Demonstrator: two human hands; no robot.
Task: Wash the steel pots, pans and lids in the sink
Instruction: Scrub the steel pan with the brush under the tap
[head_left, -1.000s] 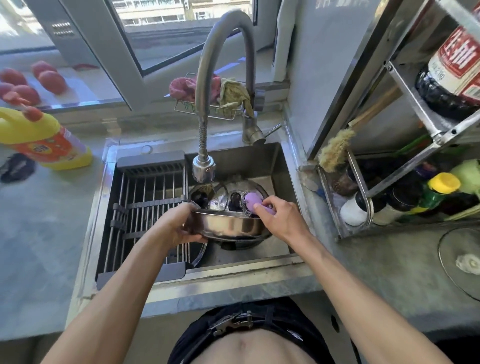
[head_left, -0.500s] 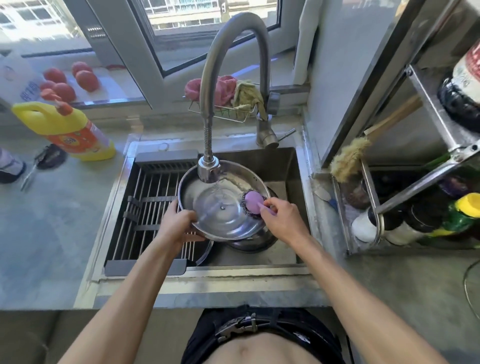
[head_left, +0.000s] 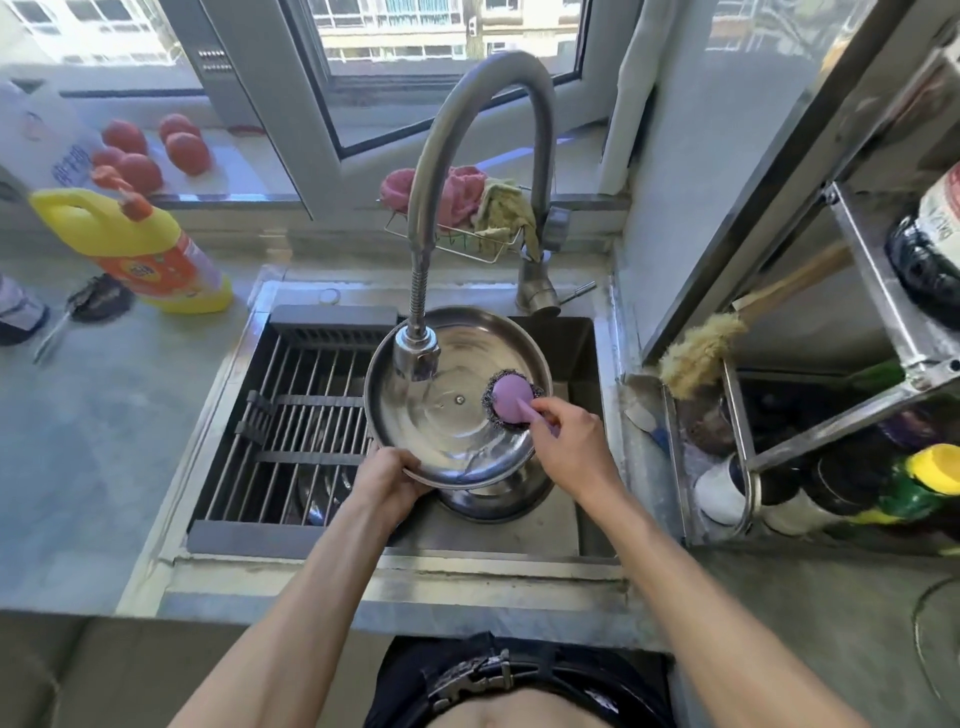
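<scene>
A: Where does the work stand, taking the faucet (head_left: 415, 358) as the mark?

B: The steel lid (head_left: 447, 431) is held tilted just below and right of the faucet head, hollow side up, over the sink (head_left: 571, 525). The left hand (head_left: 387, 480) grips the near rim, fingers curled under it and thumb on top. The right hand (head_left: 571, 447) pinches the purple handle of a steel-wool scrubber (head_left: 506, 397), whose pad touches the lid's right inner wall.

A: How should this scrubbing go, in your judgement?

B: Keep the left grip firm so the lid does not spin or slip, since wet steel is slick. Work the scrubber in circles from the wall toward the centre rivet, then turn the lid to reach the side under the faucet head. I cannot tell whether water is running. Another steel pot (head_left: 493, 499) sits beneath the lid, so dropping it would clatter.

A: Any writing to read?

B: Far left of the faucet, a yellow detergent bottle (head_left: 135, 249) has an orange label with a round emblem, too blurred to read. Behind it a white jug (head_left: 41, 140) bears blue characters I cannot make out. Far right, a dark bottle (head_left: 930, 244) on the rack (head_left: 883, 291) shows a red-and-white label, also illegible.
</scene>
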